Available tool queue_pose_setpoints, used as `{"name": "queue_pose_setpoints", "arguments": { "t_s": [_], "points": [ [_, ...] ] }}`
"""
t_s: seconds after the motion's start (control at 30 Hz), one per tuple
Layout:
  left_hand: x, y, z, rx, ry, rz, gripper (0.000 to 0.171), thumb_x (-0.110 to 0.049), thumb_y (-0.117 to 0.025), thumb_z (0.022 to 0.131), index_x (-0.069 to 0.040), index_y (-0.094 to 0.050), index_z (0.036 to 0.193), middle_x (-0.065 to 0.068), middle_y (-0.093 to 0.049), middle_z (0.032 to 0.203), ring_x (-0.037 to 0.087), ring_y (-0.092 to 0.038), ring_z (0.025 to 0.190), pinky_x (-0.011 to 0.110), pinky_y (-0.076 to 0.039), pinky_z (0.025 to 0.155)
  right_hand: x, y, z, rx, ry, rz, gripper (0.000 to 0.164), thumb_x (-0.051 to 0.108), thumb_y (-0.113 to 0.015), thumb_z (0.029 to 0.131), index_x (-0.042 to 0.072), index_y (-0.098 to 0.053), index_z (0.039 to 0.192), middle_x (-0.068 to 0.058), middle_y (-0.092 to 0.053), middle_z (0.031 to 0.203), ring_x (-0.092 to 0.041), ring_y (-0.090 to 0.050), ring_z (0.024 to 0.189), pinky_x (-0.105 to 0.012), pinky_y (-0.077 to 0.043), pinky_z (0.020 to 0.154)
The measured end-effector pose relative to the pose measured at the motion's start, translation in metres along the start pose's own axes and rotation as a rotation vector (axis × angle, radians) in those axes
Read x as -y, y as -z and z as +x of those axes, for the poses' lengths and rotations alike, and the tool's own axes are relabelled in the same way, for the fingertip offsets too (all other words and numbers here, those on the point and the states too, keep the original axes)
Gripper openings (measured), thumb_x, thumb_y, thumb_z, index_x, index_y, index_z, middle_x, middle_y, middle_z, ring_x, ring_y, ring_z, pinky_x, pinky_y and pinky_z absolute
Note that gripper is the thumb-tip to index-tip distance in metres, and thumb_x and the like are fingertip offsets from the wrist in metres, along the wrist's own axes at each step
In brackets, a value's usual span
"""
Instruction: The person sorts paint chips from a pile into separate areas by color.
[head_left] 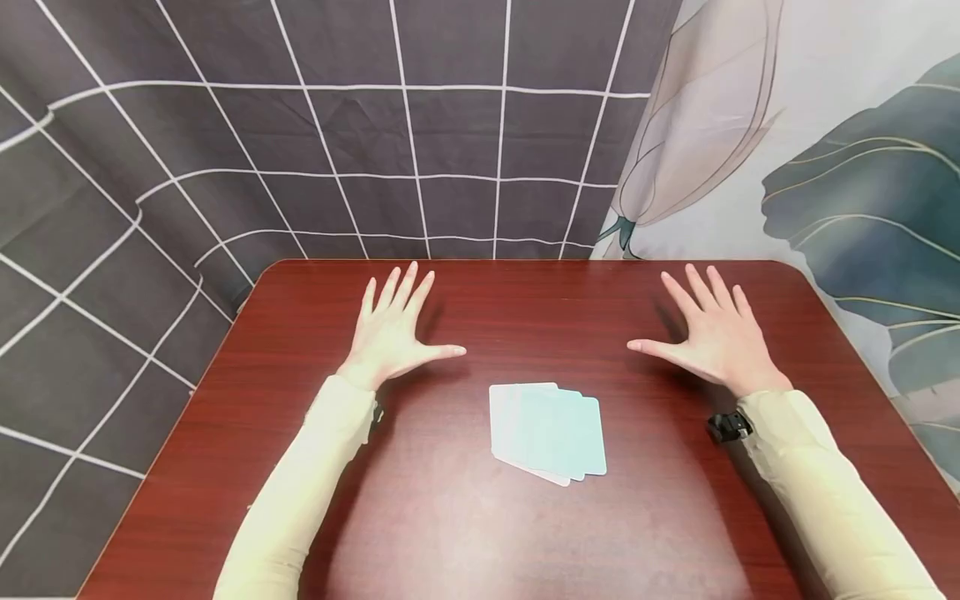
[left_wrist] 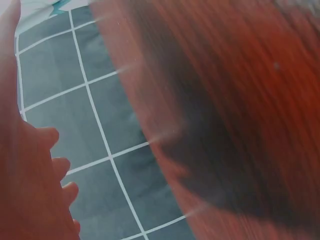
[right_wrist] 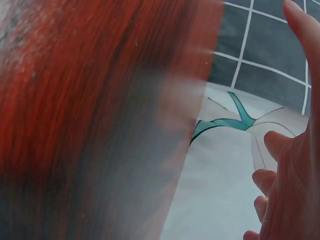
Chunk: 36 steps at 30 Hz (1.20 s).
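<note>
A few pale blue and white cards [head_left: 558, 432] lie overlapped in a loose fan on the reddish-brown table [head_left: 540, 533], between the two forearms. My left hand [head_left: 393, 329] is spread with straight fingers, thumb pointing right, beyond the cards on their left. On the other side my right hand [head_left: 716, 337] mirrors it, fingers spread and thumb pointing left. Neither hand holds or touches the cards. In the left wrist view the left hand [left_wrist: 30, 170] fills the left edge, with its shadow on the wood; the right hand [right_wrist: 295, 175] shows likewise at right.
A dark grey curtain with white grid lines [head_left: 360, 125] hangs behind the table and along its left. A white curtain with large leaf and petal shapes [head_left: 825, 183] hangs at the right. A small black wrist device [head_left: 729, 427] sits by the right cuff.
</note>
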<state>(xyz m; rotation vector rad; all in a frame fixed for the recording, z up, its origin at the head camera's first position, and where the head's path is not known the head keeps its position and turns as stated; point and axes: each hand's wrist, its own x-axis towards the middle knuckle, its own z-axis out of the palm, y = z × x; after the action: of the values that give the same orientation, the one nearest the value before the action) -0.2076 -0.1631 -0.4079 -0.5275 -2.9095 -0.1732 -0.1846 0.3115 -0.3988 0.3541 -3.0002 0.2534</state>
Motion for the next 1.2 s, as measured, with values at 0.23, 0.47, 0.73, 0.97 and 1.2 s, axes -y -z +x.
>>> {"name": "queue_pose_setpoints", "arguments": {
  "t_s": [0.23, 0.47, 0.73, 0.97, 1.2],
  "points": [
    [-0.006, 0.001, -0.004, -0.006, -0.026, -0.023, 0.126, -0.099, -0.044, 0.068, -0.024, -0.016, 0.165, 0.005, -0.012, 0.169, 0.028, -0.012, 0.153, 0.05, 0.005, 0.12, 0.003, 0.001, -0.005, -0.017, 0.019, 0.015, 0.118, 0.08, -0.067, 0.076, 0.013, -0.025, 0.163, -0.023, -0.015, 0.166, -0.042, 0.0, 0.152, -0.061, 0.002, 0.118],
    [-0.027, 0.003, -0.012, 0.007, -0.104, -0.049, 0.136, -0.1, -0.048, 0.063, -0.012, -0.022, 0.163, 0.007, -0.018, 0.168, 0.027, -0.015, 0.153, 0.044, -0.001, 0.121, 0.023, 0.004, -0.011, -0.061, 0.105, 0.105, 0.12, 0.074, -0.076, 0.071, 0.001, -0.035, 0.157, -0.024, -0.028, 0.161, -0.042, -0.018, 0.15, -0.058, -0.015, 0.118],
    [-0.075, 0.001, -0.029, 0.034, -0.295, -0.248, 0.132, -0.086, -0.072, 0.062, -0.004, -0.033, 0.158, 0.013, -0.034, 0.161, 0.029, -0.029, 0.148, 0.039, -0.016, 0.121, 0.069, 0.001, -0.026, -0.004, 0.26, 0.221, 0.121, 0.076, -0.08, 0.065, 0.0, -0.044, 0.151, -0.019, -0.044, 0.152, -0.04, -0.036, 0.141, -0.058, -0.03, 0.112],
    [-0.109, -0.002, -0.043, 0.1, -0.418, -0.283, 0.122, -0.077, -0.082, 0.06, -0.002, -0.047, 0.149, 0.013, -0.045, 0.152, 0.027, -0.04, 0.141, 0.039, -0.028, 0.117, 0.096, -0.01, -0.048, 0.091, 0.344, 0.241, 0.125, 0.081, -0.081, 0.056, 0.002, -0.05, 0.147, -0.012, -0.05, 0.146, -0.032, -0.045, 0.133, -0.053, -0.039, 0.106],
    [-0.127, -0.01, -0.048, 0.196, -0.453, -0.276, 0.113, -0.071, -0.088, 0.057, -0.003, -0.055, 0.142, 0.005, -0.054, 0.136, 0.021, -0.048, 0.125, 0.035, -0.038, 0.108, 0.107, -0.025, -0.065, 0.104, 0.412, 0.257, 0.116, 0.078, -0.087, 0.049, 0.003, -0.062, 0.134, 0.0, -0.057, 0.125, -0.02, -0.052, 0.113, -0.042, -0.048, 0.093]
  ]
}}
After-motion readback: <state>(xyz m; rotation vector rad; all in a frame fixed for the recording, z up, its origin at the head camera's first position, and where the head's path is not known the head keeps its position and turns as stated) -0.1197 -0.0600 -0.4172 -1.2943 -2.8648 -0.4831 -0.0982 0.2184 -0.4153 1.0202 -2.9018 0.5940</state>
